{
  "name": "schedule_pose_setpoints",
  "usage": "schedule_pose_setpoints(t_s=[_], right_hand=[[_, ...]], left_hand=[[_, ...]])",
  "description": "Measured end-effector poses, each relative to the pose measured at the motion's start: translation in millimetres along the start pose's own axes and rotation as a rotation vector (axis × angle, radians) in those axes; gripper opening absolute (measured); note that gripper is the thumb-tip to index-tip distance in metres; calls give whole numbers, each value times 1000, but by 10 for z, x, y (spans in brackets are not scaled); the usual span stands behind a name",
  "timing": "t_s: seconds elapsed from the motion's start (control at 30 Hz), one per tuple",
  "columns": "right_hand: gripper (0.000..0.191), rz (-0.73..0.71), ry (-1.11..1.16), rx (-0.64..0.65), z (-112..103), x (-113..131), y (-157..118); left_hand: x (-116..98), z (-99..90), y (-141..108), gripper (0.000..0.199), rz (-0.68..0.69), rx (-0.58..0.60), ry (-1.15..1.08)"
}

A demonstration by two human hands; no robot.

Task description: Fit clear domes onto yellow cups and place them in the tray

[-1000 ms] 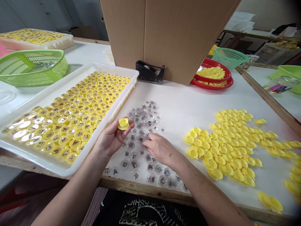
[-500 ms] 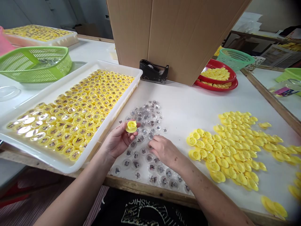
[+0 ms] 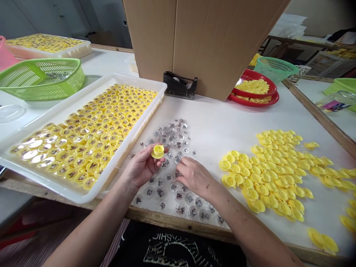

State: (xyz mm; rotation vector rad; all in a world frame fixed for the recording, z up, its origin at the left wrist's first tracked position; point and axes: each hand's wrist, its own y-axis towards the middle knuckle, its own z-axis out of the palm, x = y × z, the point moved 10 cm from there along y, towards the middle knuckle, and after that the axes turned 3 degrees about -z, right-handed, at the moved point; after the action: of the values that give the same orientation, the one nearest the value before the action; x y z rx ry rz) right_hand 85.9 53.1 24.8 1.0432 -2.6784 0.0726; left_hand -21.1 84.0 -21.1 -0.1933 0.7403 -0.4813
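My left hand [image 3: 144,165] is closed around a small yellow plastic piece [image 3: 158,151], round with a raised rim and a wider brim, its hollow side facing up. My right hand [image 3: 193,176] reaches down into a spread of clear round discs [image 3: 160,193] with small printed pictures. Its thumb and fingers are pinched together low over the discs, and whatever lies between the fingertips is hidden. To the right, many similar yellow pieces [image 3: 267,174] lie loose on the white table.
A white tray [image 3: 55,189] of yellow pieces with pictures inside stands at left. Behind are a green basket [image 3: 41,89], a black tape dispenser [image 3: 180,86] and a large cardboard box [image 3: 205,44]. Red plates [image 3: 274,99] with yellow pieces and a teal basket [image 3: 275,68] stand back right.
My left hand has shifted slightly right with the yellow piece, which is turned a little. My right hand stays nearly in place over the discs. The whole view has shifted slightly.
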Motion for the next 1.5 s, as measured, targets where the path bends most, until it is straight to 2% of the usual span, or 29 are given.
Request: schedule_pose_setpoints(t_s=[0.17,0.37,0.73,0.8,0.93,1.03,1.1,1.17,1.3,1.5], right_hand=[[4,-80,-33,50,62,98,10],[16,-118,-68,77,112,114,49],[23,-91,-111,-27,77,78,42],[24,-78,-46,-107,-68,84,-1],[23,-54,308,-350,-591,105,-105],[21,36,610,-397,-796,31,-95],[23,120,794,-348,-766,-39,-52],[27,187,884,-281,-681,-97,-22],[23,262,759,-283,-646,-244,-56],[25,313,671,-284,-626,-345,-107]], left_hand=[[17,-13,0,20,-6,-6,-8],[28,-28,9,23,-13,-9,-17],[38,-9,-2,22,8,13,-30],[39,-14,0,24,18,15,-26],[95,30,12,24,13,18,-7],[194,139,23,23,-5,39,-1],[268,248,24,22,-12,74,-5],[335,368,17,21,-15,123,-10],[432,516,3,21,-20,173,-15],[493,564,5,26,-20,206,-25]])
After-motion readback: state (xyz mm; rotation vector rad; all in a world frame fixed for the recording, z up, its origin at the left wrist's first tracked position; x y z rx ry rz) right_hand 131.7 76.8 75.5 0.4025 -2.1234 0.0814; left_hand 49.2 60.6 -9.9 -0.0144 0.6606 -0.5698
